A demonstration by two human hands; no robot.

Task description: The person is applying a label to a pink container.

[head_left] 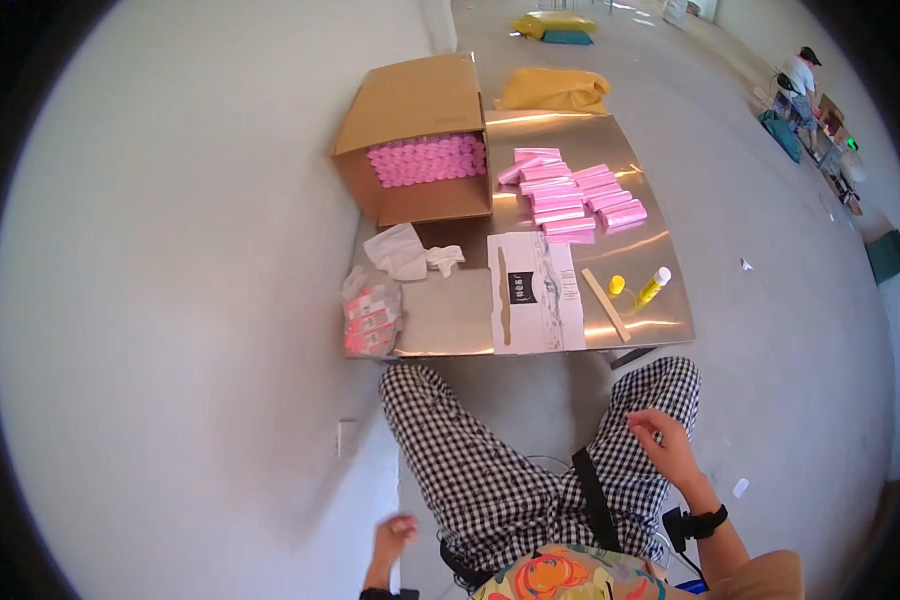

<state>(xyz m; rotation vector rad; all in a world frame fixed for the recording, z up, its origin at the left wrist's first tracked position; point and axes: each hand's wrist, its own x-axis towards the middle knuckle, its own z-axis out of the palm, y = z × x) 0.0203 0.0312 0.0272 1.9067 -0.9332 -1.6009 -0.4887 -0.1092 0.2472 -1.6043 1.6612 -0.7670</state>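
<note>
Rolls (558, 198), shiny pink, lay at eleven o'clock from the empty, loosely open right hand (662, 442), one o'clock from the left hand (397, 531), whose grip was unclear.

The camera sits on the person's head and looks down and a bit ahead. It sees very wide, so straight edges bend and the corners go dark. The counter (610, 140) is close, near the middle, leaning toward 1 o'clock. The person's own legs (445, 430) show at 5 o'clock, seen from above. The right hand (662, 445) is at 4 o'clock, and the left hand (395, 537) is between 6 and 7. A pale wall (170, 300) fills 9 o'clock. Another person (800, 85) looks tiny and far off at 2 o'clock.
</note>
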